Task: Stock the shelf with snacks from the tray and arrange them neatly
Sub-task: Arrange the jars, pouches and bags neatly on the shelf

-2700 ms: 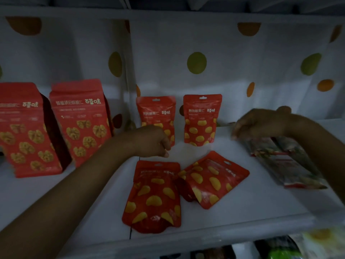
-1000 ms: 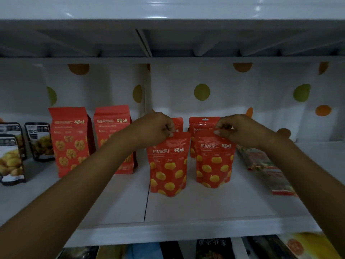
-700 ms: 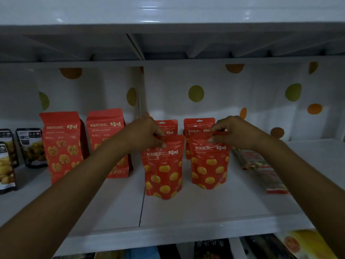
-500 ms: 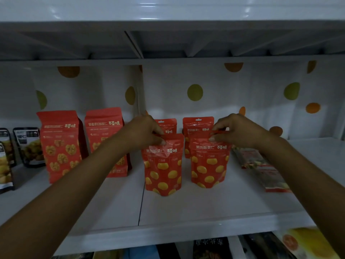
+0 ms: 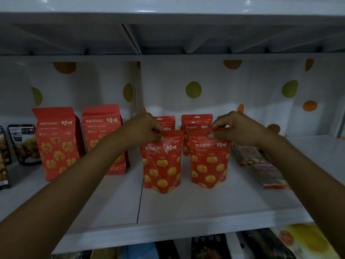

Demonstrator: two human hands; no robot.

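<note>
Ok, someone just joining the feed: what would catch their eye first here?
The two hands at mid-shelf stand out first: the left hand pinches the top edge of the front left pouch, and the right hand pinches that of the front right pouch. Both pouches are red with yellow spots and upright. Two matching rear pouches stand right behind them, and two taller red bags stand to the left, before the polka-dot backing.
</note>
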